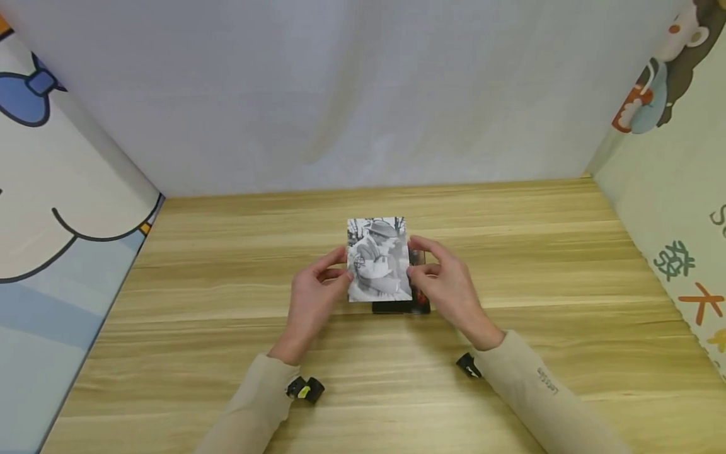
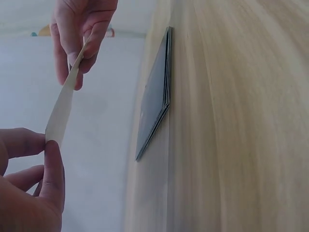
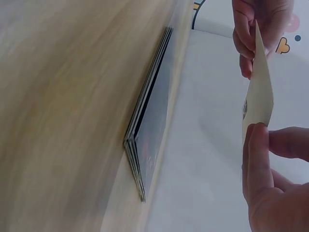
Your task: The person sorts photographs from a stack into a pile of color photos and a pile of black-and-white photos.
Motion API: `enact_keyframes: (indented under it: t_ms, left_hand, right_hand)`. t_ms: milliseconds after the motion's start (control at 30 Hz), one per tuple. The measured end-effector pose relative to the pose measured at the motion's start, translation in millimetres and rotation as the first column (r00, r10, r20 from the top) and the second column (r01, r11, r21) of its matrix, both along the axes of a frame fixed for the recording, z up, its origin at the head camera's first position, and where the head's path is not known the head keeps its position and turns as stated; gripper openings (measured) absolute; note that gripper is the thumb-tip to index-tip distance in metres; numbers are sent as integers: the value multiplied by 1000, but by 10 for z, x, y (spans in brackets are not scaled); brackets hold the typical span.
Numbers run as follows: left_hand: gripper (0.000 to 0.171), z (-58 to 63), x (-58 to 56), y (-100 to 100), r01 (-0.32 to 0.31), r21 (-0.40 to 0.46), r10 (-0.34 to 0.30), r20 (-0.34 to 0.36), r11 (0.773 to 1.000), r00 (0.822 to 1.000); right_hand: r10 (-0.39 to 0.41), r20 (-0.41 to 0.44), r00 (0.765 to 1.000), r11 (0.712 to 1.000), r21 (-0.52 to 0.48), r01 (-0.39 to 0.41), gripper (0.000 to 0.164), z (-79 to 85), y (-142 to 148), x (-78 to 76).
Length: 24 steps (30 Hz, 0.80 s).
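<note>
A black-and-white photo card [image 1: 379, 261] showing a figure in a brimmed hat is held up above the table by both hands. The left hand [image 1: 316, 291] pinches its left edge between thumb and fingers. On the opposite edge, the right hand [image 1: 448, 284] pinches it the same way. In both wrist views the card's pale back [image 3: 260, 92] shows, slightly bowed. Below it lies a small stack of dark cards [image 2: 157, 96], flat on the wood and apart from the held card. In the head view the held card covers most of that stack.
The wood-grain table [image 1: 227, 252] runs back to a white cloth wall [image 1: 255, 94]. Cartoon-printed panels stand at the left [image 1: 51, 189] and right [image 1: 669, 189]. Small black devices [image 1: 306, 389] are worn at both cuffs.
</note>
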<state>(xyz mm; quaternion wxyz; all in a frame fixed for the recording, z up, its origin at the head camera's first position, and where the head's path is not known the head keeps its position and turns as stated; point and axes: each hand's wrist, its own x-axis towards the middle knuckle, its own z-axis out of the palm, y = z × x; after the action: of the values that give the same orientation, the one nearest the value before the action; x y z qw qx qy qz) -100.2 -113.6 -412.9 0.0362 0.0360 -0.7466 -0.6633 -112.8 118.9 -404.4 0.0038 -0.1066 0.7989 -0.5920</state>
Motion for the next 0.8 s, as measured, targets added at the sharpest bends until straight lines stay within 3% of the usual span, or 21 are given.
enact_keyframes:
  t_ms: [233, 800]
  left_hand:
    - [48, 30, 24, -85, -6, -22, 7, 15, 1000, 1000]
    - [47, 33, 50, -295, -20, -60, 20, 13, 998, 1000]
  right_hand:
    - [2, 43, 999, 999, -53, 0, 60, 29, -96, -6]
    - [30, 19, 999, 999, -16, -30, 54, -16, -304, -13]
